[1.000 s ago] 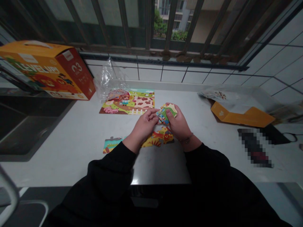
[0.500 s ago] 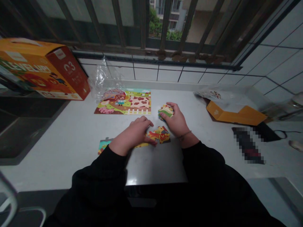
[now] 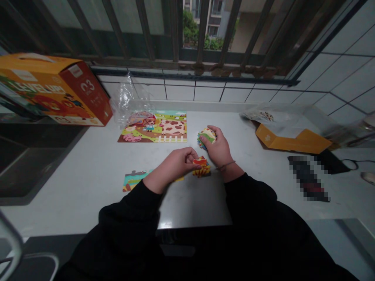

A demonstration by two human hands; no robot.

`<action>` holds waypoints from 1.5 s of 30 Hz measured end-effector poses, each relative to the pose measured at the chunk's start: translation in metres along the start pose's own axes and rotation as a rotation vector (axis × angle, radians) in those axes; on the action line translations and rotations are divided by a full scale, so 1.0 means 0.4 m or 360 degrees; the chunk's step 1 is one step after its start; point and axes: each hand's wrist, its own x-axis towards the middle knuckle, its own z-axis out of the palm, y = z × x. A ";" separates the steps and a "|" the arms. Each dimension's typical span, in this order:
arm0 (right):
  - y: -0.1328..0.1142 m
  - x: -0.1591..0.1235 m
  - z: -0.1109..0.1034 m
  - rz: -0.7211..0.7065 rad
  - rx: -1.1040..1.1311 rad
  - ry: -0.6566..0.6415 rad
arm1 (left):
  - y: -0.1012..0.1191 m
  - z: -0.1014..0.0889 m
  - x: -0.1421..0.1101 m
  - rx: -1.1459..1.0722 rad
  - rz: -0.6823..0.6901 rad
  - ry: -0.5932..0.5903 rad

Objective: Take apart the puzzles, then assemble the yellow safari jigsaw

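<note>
Between its thumb and fingers my left hand pinches a red-and-yellow puzzle piece. It is raised over another yellow puzzle piece on the counter and partly covers it; whether the two touch, I cannot tell. My right hand is closed around a small stack of puzzle pieces, a green and cream one on top. Laid-out puzzle pieces in teal and green lie to the left, partly hidden by my left forearm. Behind my hands lies a farm puzzle picture with a cow and a white fence.
Crumpled clear plastic overlaps the farm picture's left corner. An orange carton stands beside the dark sink. On the right are an open orange-and-white box with a plastic bag and a blurred-out dark object.
My left hand has drawn its fingers into a pinch and lifted the edge of a red-and-yellow piece. My left forearm has shifted right, showing more of the teal pieces. The right hand has barely moved.
</note>
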 end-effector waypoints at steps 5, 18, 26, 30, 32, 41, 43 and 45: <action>-0.001 -0.001 0.002 0.0049 0.0067 -0.0030 | -0.012 0.046 0.014 0.0594 0.0305 0.0156; 0.001 0.002 0.003 0.0024 0.0072 -0.0002 | -0.012 0.066 0.012 0.0905 0.0422 -0.0113; 0.002 -0.002 0.003 0.0059 0.0097 -0.0045 | -0.023 0.080 0.011 0.0868 0.0345 -0.0075; 0.006 0.003 0.003 0.0068 0.0180 -0.0032 | -0.023 0.080 0.014 0.0737 0.0276 -0.0032; 0.009 0.009 -0.001 0.0078 0.0291 -0.0020 | -0.020 0.072 0.012 0.0600 0.0200 0.0038; -0.024 -0.002 -0.024 0.0117 0.0711 -0.0445 | -0.060 -0.026 0.030 0.0010 -0.0261 0.0695; -0.028 -0.011 -0.019 0.0117 0.0694 -0.0572 | -0.070 -0.033 0.039 -0.0150 -0.0290 0.0671; -0.029 -0.017 -0.011 0.0129 0.0635 -0.0676 | -0.073 -0.032 0.044 -0.0182 -0.0242 0.0569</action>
